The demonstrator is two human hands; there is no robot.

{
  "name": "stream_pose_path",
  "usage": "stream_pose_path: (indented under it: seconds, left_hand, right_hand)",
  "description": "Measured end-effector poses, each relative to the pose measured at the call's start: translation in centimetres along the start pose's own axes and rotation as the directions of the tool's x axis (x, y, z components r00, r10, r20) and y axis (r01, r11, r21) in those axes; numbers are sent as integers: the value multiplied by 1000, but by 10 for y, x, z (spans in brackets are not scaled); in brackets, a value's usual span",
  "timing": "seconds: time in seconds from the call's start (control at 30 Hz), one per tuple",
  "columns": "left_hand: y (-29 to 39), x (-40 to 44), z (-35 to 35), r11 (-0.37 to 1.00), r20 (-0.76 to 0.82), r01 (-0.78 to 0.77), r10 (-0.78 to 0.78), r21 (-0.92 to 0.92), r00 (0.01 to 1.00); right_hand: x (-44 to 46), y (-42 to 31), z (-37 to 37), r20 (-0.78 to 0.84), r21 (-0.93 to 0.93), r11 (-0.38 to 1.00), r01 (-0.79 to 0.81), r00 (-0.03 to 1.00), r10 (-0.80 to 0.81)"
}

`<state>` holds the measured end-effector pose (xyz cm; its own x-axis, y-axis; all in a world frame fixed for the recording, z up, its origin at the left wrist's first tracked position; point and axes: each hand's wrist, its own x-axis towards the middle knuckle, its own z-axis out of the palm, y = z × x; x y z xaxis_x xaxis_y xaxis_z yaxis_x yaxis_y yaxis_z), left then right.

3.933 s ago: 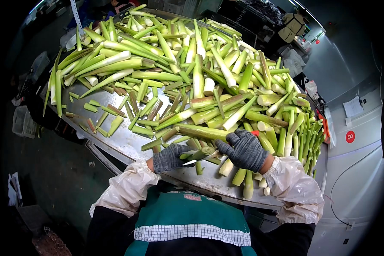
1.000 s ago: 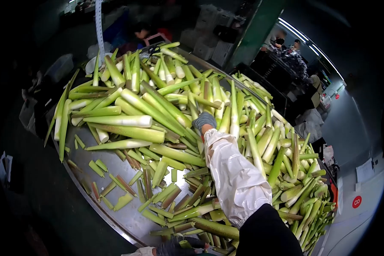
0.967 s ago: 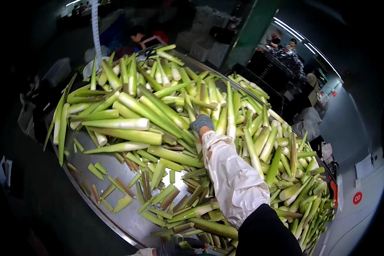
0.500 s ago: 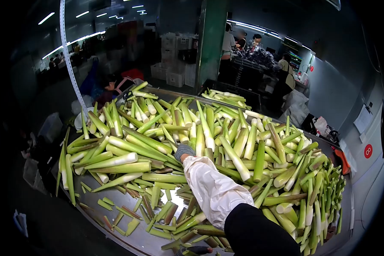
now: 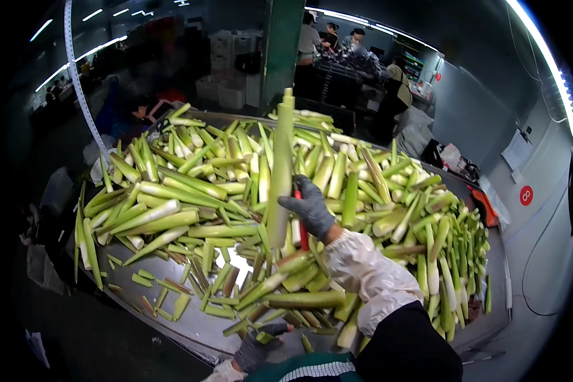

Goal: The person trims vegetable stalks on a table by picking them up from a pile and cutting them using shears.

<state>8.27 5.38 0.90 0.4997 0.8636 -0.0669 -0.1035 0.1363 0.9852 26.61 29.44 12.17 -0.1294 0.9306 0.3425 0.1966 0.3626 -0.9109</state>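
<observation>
My right hand (image 5: pixel 312 207), in a grey glove, is closed around a thick green water bamboo shoot (image 5: pixel 281 172), held nearly upright above the pile. The thumb crosses the shoot's lower part. A slim red tool handle (image 5: pixel 302 223) also sits in this hand; its working end cannot be made out. My left hand (image 5: pixel 261 349), gloved too, is low at the near edge of the metal table (image 5: pixel 197 331). Its fingers are curled about a small green stalk piece (image 5: pixel 264 337), mostly hidden. Cut leaf sheaths (image 5: pixel 219 312) lie scattered near it.
A large heap of water bamboo shoots (image 5: pixel 172 210) covers the table, thickest to the right. A green pillar (image 5: pixel 281 57) rises behind it. People (image 5: pixel 398 89) work around another table at the back. An orange-handled object (image 5: pixel 484 205) lies at the right edge.
My right hand has come up from the heap with a shoot, and the red handle now shows. My left hand has come further into view. The camera view has shifted.
</observation>
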Motion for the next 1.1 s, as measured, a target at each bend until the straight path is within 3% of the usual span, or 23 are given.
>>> stream_pose_path:
  seconds: [0.07,0.1,0.13,0.2,0.27,0.33,0.4,0.53,0.63,0.67,0.73,0.8,0.9,0.97,1.0,1.07,1.1]
  left_hand:
    - [-2,2,1,999,1,-45,45,27,999]
    - [-16,4,-2,999,9,-47,47,7,999]
    - [-21,7,-3,998,9,-55,56,-12,998]
    - [-19,10,-3,988,0,-129,130,89,992]
    - [-36,16,-6,977,7,-198,198,73,980]
    - [-19,15,-8,995,20,-84,84,49,996]
    - [-18,19,-11,995,39,-73,75,-63,996]
    - [-13,17,-16,996,114,-7,17,-85,993]
    - [-9,17,-16,997,143,-14,26,-82,989]
    - [-9,16,-16,998,144,-6,15,-59,989]
    - [-13,17,-18,999,145,3,2,-37,989]
    - [-29,21,-21,993,204,-79,96,-90,974]
    - [-41,23,-25,998,260,-43,52,-41,964]
    - [-28,16,-23,1000,274,-3,9,-23,962]
    - [-19,13,-21,999,287,39,-37,-1,957]
    - [-29,19,-16,998,301,-65,61,5,952]
    - [-23,18,-11,999,306,-30,33,-15,951]
  right_hand:
    - [-59,-12,-23,8,87,993,-85,996,85]
    - [-89,-25,-35,18,-104,987,-120,992,123]
    - [-119,-20,-38,-9,-57,993,-101,995,101]
    - [-179,-1,-39,-85,49,985,-163,982,167]
    - [-225,-6,-31,-81,170,954,-248,961,264]
    - [-264,2,-22,-79,163,934,-319,939,334]
    - [-290,13,-13,-89,149,923,-356,925,371]
    - [-324,46,14,-140,250,942,-225,954,265]
    - [-322,51,26,-57,-79,992,-99,994,94]
    - [-320,48,29,-59,-80,992,-95,994,90]
    - [-311,34,35,84,-180,975,-128,986,145]
    - [-308,37,40,98,-149,986,-79,991,94]
    - [-308,34,42,146,-191,977,-90,982,119]
    - [-311,38,43,153,4,989,-145,978,143]
    - [-314,41,43,153,1,990,-142,978,140]
    - [-319,50,42,178,15,987,-160,972,155]
    - [-321,53,43,157,58,985,-160,976,149]
